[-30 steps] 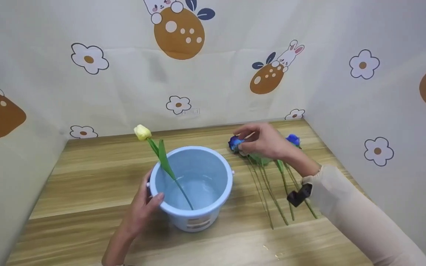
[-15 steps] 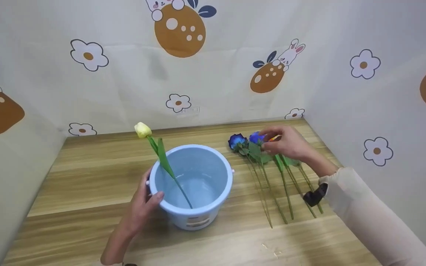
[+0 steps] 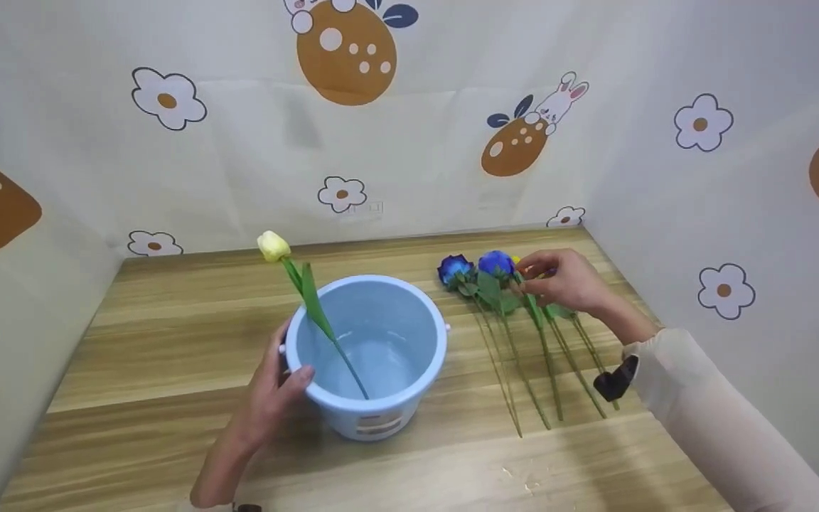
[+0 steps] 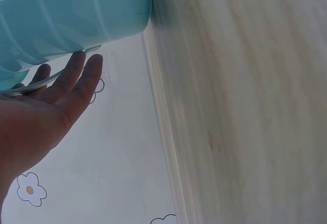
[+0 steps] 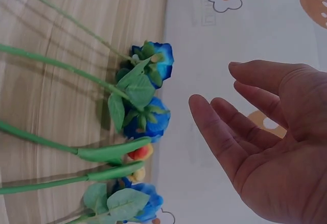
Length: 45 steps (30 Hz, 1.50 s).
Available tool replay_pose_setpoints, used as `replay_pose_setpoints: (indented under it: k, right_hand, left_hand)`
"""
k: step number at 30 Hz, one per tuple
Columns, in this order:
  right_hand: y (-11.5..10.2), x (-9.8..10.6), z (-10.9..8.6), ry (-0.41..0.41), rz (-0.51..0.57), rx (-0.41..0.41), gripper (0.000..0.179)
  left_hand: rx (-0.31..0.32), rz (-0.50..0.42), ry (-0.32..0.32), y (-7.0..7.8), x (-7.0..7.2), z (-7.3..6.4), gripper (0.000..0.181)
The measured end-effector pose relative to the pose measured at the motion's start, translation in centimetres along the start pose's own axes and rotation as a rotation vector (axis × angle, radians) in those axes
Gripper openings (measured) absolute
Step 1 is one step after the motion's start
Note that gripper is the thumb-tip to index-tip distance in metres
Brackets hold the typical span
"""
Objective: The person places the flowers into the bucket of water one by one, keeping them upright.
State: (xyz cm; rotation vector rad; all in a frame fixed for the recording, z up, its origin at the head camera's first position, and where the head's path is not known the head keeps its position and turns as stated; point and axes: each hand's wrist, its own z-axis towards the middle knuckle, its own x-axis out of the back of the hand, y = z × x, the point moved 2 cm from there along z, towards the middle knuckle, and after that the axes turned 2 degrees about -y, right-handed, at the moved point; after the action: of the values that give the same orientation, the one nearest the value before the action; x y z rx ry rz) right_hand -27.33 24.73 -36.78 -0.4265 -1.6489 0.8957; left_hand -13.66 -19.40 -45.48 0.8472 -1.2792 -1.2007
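My left hand (image 3: 265, 402) grips the light blue bucket (image 3: 335, 418) at its left side, thumb over the rim. In the left wrist view its fingers lie along the bucket's handle (image 4: 53, 80) and wall. A pale yellow tulip (image 3: 274, 246) leans inside the bucket, its bloom out past the left rim. My right hand (image 3: 567, 279) hovers over the row of flowers, thumb and fingers apart and nothing between them. Nearest it are a blue rose (image 3: 496, 263) and, in the right wrist view, a red tulip (image 5: 141, 152), a yellow tulip (image 5: 137, 175) and another blue rose (image 5: 148, 202).
A dark-edged blue rose (image 3: 455, 270) lies leftmost in the row, to the right of the bucket. All stems point toward the front of the wooden table (image 3: 168, 355). Printed cloth walls (image 3: 239, 142) enclose the table's back and sides.
My right hand has moved right, from over the leftmost blue rose to over the flowers farther right, uncovering the two left roses. My left hand stays on the bucket.
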Motion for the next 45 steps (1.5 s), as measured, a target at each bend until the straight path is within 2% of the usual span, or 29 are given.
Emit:
replay_pose_setpoints:
  k: [5,14,28,35,45]
  right_hand:
    - [1.6,0.1,-0.1,0.006,-0.049,-0.015,0.036]
    - [4.1,0.4,-0.6,-0.003,-0.123,-0.069,0.036]
    - [6.2,0.8,-0.9,-0.021,-0.207,-0.08,0.033]
    - [6.8,0.9,-1.0,-0.045,-0.268,-0.109,0.037]
    - [8.1,1.1,-1.0,-0.072,-0.313,-0.145,0.041]
  left_hand:
    - [-0.029,0.013,0.006,-0.2,0.0,0.0,0.074]
    - [-0.005,-0.005,0.004,0.0,0.1,0.0,0.074]
    - [0.016,-0.009,-0.003,0.2,0.1,0.1,0.074]
    - [-0.024,0.02,0.026,0.1,0.1,0.0,0.074]
    - [0.043,0.002,-0.008,0.1,0.1,0.0,0.075]
